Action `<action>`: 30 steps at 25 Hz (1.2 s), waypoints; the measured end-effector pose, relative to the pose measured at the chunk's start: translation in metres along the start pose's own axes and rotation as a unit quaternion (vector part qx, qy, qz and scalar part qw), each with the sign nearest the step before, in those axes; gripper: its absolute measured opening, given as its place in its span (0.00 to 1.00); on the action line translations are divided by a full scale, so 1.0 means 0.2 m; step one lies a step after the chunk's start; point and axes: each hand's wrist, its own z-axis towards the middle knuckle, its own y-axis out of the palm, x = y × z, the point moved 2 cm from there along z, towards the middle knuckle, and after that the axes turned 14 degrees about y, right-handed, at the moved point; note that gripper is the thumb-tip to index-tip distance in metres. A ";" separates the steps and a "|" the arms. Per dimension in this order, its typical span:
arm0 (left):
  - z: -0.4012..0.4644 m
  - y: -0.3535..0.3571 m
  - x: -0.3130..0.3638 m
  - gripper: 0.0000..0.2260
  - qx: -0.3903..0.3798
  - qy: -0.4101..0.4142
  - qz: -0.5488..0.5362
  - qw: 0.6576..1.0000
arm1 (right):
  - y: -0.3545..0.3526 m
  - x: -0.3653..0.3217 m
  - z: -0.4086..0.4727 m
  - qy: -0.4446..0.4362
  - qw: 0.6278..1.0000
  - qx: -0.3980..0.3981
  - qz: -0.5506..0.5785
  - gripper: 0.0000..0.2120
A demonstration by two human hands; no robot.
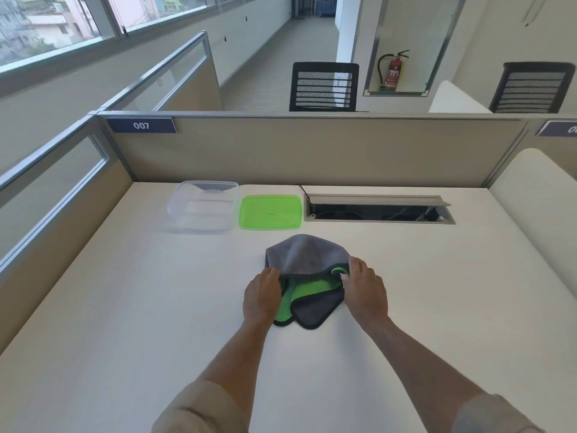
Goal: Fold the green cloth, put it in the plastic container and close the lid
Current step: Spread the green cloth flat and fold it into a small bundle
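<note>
The green cloth [307,267], green on one face and grey on the other, lies partly folded in the middle of the white desk. My left hand [262,295] grips its left edge. My right hand [363,287] pinches its right edge, where a green fold shows. A grey flap arches up and away from me between the two hands. The clear plastic container [203,206] stands open at the back left of the desk. Its green lid [270,211] lies flat on the desk just to the right of it.
An open cable tray [377,209] is set into the desk [125,307] at the back right, beside the lid. Beige partition walls [312,151] close the back and left sides. Two black chairs stand beyond the partition.
</note>
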 end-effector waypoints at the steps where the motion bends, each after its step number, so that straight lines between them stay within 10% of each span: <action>1: 0.00 -0.02 0.00 0.07 0.002 -0.008 -0.004 1.000 | 0.00 0.00 0.00 0.009 1.000 -0.004 0.007 0.17; 13: 0.01 -0.21 0.02 0.06 0.097 0.029 0.007 0.995 | -0.05 0.02 -0.02 0.057 0.996 -0.058 -0.019 0.06; 30: 0.25 -0.95 -0.10 0.09 0.310 0.050 0.065 0.947 | -0.86 -0.20 0.19 -0.017 0.973 0.229 0.001 0.17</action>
